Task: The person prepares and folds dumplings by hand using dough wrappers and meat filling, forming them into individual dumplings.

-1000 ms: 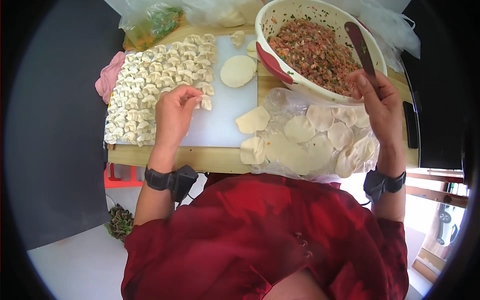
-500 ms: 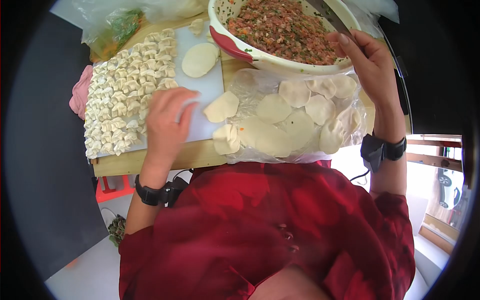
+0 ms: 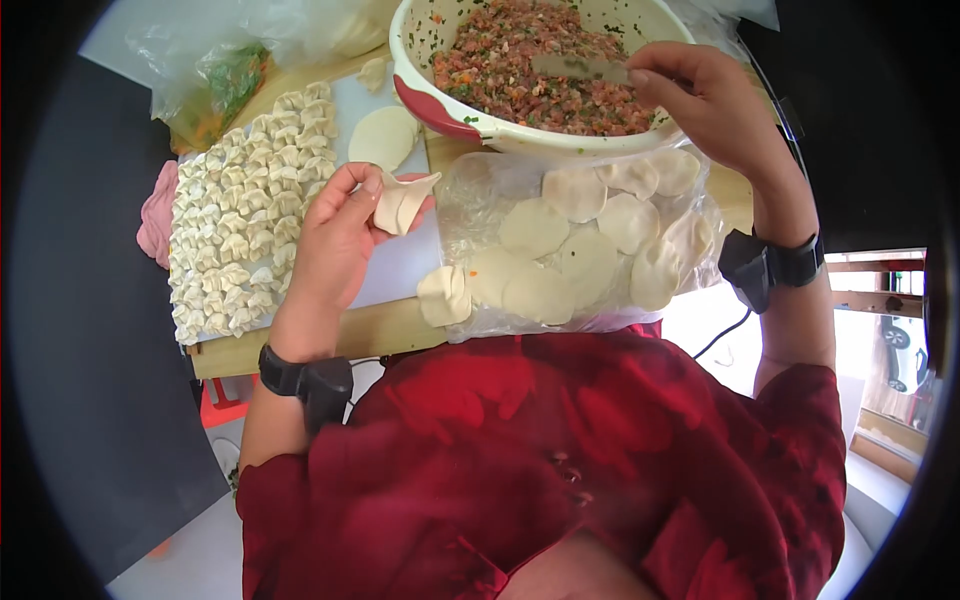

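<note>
My left hand (image 3: 345, 215) pinches a dumpling wrapper (image 3: 405, 202), which is partly folded, above the white board (image 3: 400, 265). Beside it on the board are rows of shaped dumplings (image 3: 250, 200) and a stack of round wrappers (image 3: 383, 138). My right hand (image 3: 705, 100) is closed on the end of a flat metal blade (image 3: 580, 68), its far part lying in the meat filling (image 3: 530, 45). That filling, flecked with green and orange, sits in a white bowl (image 3: 560, 142) with a red grip. The blade's held end is hidden by my fingers.
More wrappers (image 3: 535, 228) lie spread on a clear plastic sheet (image 3: 465, 205) near the table's front edge. One folded wrapper (image 3: 444, 296) rests at the sheet's left corner. Plastic bags (image 3: 215, 85) stand at the back left, with a pink cloth (image 3: 158, 215) beside the board.
My left hand has picked up the wrapper that lay at the board's right edge. My right hand has brought the blade down from above the bowl's rim into the filling.
</note>
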Demonstrator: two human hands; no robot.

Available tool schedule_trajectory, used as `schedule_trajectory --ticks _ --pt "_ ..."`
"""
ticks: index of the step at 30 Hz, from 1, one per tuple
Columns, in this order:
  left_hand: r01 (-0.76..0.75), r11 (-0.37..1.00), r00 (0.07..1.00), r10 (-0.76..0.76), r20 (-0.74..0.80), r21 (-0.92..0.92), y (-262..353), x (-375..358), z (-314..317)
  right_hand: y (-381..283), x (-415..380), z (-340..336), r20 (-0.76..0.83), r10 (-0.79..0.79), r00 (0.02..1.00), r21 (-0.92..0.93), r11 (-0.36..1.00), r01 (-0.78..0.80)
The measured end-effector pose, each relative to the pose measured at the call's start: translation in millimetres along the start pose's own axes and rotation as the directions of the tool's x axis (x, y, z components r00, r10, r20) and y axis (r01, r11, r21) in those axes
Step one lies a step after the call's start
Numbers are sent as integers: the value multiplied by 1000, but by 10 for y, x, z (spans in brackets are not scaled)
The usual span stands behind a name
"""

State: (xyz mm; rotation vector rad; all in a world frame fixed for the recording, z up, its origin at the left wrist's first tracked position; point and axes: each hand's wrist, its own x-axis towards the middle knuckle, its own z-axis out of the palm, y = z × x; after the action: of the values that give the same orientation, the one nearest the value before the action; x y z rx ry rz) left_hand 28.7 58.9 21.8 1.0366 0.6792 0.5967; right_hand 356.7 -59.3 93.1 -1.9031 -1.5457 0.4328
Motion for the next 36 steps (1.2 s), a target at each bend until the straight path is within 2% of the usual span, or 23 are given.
schedule_trajectory --ticks 1,3,4,6,7,8,10,11,12,14,16,17,19,23,25,26,30,32,33,34,36 --pt "20 1000 1000 -20 -18 1 18 -12 26 -22 41 7 -4 -4 1000 0 1000 4" --pt "67 998 998 -67 -19 7 60 -35 63 -54 124 2 77 -89 993 -265 958 106" --pt "121 993 993 -121 -17 10 73 -29 102 -75 159 6 64 -84 994 -274 957 98" --pt "125 991 992 -124 -15 52 86 -46 219 -52 196 48 114 -73 991 -325 940 107" --pt "129 987 991 -126 -35 94 85 -49 262 31 211 106 34 -269 963 -274 924 268" --pt "129 987 992 -127 -19 97 79 -46 284 57 202 107 24 -260 965 -283 924 256" --pt "132 981 989 -139 42 141 66 -52 308 -31 171 176 4 -41 999 119 992 41" --pt "135 981 989 -142 40 140 89 -59 332 -25 147 235 16 -34 999 315 949 27" --pt "137 985 986 -145 84 103 143 -84 390 -89 105 280 22 -34 999 320 947 26" --pt "136 988 982 -144 124 69 230 -115 523 -317 -19 358 118 -17 993 523 851 -48" --pt "-24 1000 995 26 100 -18 290 -97 693 -598 -139 380 128 8 992 548 833 -77" --pt "-33 999 994 34 107 -12 323 -66 748 -691 -160 363 165 38 986 551 825 -124" --pt "-218 976 969 219 113 -21 381 -14 841 -730 -142 455 111 60 992 569 814 -113" --pt "-266 964 953 264 151 -5 431 -20 1013 -693 -90 566 10 101 995 606 790 -87" --pt "-288 957 949 288 129 -16 453 -30 1046 -607 -120 572 14 82 996 606 792 -74" --pt "-290 957 949 289 127 -13 464 -21 1027 -561 -133 579 25 63 998 606 792 -65" --pt "-131 982 989 139 55 -136 478 -5 915 -428 -141 592 -10 -4 1000 668 744 10" --pt "-81 979 995 89 35 -186 460 -12 888 -477 -131 419 11 9 1000 499 867 -14" --pt "-62 979 997 69 32 -194 436 -30 873 -370 -85 467 -112 -50 992 520 848 101" --pt "-41 979 998 48 30 -200 409 -46 855 -302 -38 390 -114 -44 993 518 850 97" --pt "22 984 999 -14 44 -175 351 -68 810 -125 44 133 103 -66 992 430 903 15"
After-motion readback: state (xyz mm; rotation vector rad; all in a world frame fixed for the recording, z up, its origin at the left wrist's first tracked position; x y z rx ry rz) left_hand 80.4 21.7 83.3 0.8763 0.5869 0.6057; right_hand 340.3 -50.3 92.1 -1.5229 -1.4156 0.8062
